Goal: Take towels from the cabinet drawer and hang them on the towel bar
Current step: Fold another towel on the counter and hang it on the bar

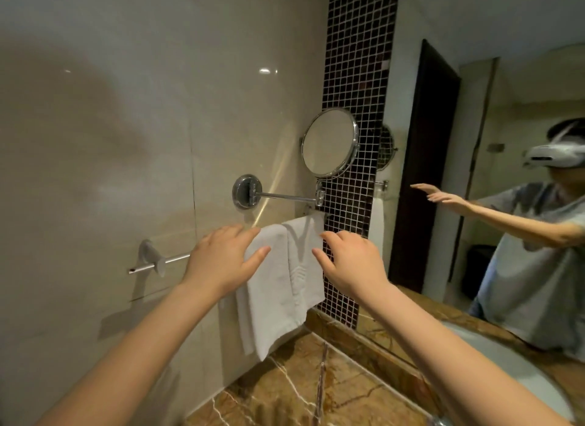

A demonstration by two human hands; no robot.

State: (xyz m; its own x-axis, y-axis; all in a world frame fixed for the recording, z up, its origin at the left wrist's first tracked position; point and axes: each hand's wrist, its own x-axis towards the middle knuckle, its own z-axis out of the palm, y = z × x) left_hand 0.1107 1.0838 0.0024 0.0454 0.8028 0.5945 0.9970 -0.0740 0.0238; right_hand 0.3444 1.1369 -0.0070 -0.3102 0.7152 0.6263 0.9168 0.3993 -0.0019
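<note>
2 white towels (285, 283) on the towel bar (177, 259), draped side by side at its right end with edges overlapping; could be 1 folded piece, but the seam reads as 2. Rail to their left is bare, room for more. left hand (221, 257) and right hand (351, 261) flank the top fold, one each side, looks like squaring up the drape or releasing it. Grip on both: wide, fingers spread, holding nothing. left fingertips (253, 232) overlap the towel's top corner, contact can't be confirmed; right hand is just beside the right edge, apart. 1 round shaving mirror (329, 142) on its swing arm sits above the bar. Towel hems hang just above the marble bench (300, 390). Drawer not in view. Judgement: hang step for these about done
</note>
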